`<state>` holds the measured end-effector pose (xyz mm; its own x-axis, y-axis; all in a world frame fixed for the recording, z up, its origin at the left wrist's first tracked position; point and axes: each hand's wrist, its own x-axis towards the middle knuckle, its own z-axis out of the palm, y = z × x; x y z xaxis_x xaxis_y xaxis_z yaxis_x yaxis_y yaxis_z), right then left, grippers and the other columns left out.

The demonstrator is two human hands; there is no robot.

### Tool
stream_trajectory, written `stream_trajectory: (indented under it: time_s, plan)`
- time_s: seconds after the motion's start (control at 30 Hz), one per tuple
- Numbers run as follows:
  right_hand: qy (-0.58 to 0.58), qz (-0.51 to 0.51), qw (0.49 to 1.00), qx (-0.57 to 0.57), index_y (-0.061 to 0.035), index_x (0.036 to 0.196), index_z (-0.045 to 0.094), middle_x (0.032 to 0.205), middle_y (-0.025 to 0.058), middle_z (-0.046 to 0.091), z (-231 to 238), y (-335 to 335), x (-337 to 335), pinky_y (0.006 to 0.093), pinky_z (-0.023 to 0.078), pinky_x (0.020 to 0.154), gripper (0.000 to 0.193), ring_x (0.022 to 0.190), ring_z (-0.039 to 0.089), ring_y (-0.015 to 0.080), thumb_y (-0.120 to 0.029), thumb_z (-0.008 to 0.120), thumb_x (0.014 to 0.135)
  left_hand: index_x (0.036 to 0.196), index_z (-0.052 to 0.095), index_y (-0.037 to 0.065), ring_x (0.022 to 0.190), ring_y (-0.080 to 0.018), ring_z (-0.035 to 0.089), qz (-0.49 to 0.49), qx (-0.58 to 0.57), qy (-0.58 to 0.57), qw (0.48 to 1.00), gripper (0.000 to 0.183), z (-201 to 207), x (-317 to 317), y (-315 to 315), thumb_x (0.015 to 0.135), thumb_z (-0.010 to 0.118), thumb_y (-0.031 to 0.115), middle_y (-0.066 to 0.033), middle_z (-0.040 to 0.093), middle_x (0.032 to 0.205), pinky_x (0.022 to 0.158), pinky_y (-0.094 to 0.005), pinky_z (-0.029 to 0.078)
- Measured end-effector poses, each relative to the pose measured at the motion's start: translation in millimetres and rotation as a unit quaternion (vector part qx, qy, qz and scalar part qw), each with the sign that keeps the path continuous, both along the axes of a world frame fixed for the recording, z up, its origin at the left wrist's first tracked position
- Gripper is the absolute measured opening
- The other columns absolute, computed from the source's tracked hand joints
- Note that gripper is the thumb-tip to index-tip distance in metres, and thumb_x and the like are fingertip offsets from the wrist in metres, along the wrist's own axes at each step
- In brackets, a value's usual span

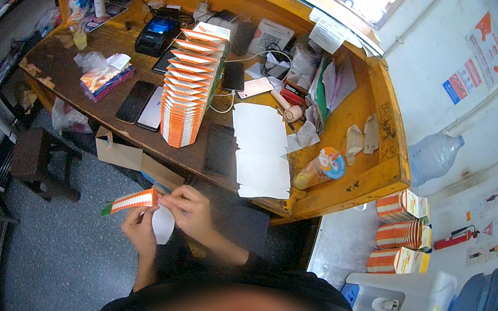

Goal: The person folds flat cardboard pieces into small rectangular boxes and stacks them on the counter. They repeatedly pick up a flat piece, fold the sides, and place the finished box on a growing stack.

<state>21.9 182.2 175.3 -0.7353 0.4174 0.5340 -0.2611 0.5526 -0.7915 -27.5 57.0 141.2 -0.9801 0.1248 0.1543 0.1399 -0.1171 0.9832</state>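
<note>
Both my hands are over the floor, just in front of the desk. My left hand (140, 230) grips a small folding carton (134, 201), orange and white with a green end, from below. My right hand (190, 212) has its fingers pinched at the carton's near right end. A white flap (162, 225) hangs below that end. On the desk ahead rises a tall stack of nested orange-and-white cartons (184, 101), open flaps showing along its side. To its right lie flat white carton blanks (262, 151), plain side up, at the desk's edge.
The wooden desk (109, 57) carries several phones (136, 102), a black card printer (157, 35) and a plastic cup (321, 168). Below its front edge is an open cardboard box (120, 152). More stacked cartons (401, 233) stand right, near a water dispenser (401, 300). A dark stool (45, 160) stands left.
</note>
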Motion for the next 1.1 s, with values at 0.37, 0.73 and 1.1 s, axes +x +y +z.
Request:
stream_trajectory:
  time_s: [0.37,0.73,1.1]
  plan:
    - [0.020,0.008,0.997,0.080,-0.0085,0.091,0.075,0.085,0.0086,0.067,-0.9,1.1,3.0,0.0341,0.054,0.068,0.020,0.080,0.065,0.0246,-0.003,0.071,0.072,0.103,0.067,-0.007,0.085,-0.0129,0.063,-0.034,0.078,-0.047,0.995,0.023,0.5,4.0,0.6,0.080,0.070,-0.006,-0.0085,0.068,0.095,0.075,-0.0247,0.050]
    - [0.059,0.017,0.995,0.079,-0.0028,0.089,0.071,0.088,0.0097,0.069,-4.8,-18.1,5.5,0.0326,0.056,0.066,0.016,0.075,0.068,0.0245,-0.002,0.070,0.073,0.109,0.057,-0.007,0.095,-0.0168,0.063,-0.007,0.138,-0.047,0.989,0.026,16.6,10.8,7.0,0.084,0.066,-0.007,-0.0135,0.066,0.101,0.083,-0.0258,0.051]
    - [0.022,0.033,0.994,0.098,-0.0068,0.114,0.066,0.117,0.0116,0.065,12.5,4.7,4.8,0.0348,0.054,0.082,0.044,0.100,0.066,0.0273,-0.014,0.078,0.073,0.095,0.059,-0.005,0.078,-0.0119,0.064,-0.023,0.084,-0.052,0.995,0.017,19.0,9.1,3.5,0.081,0.069,-0.007,-0.0098,0.068,0.088,0.068,-0.0229,0.052]
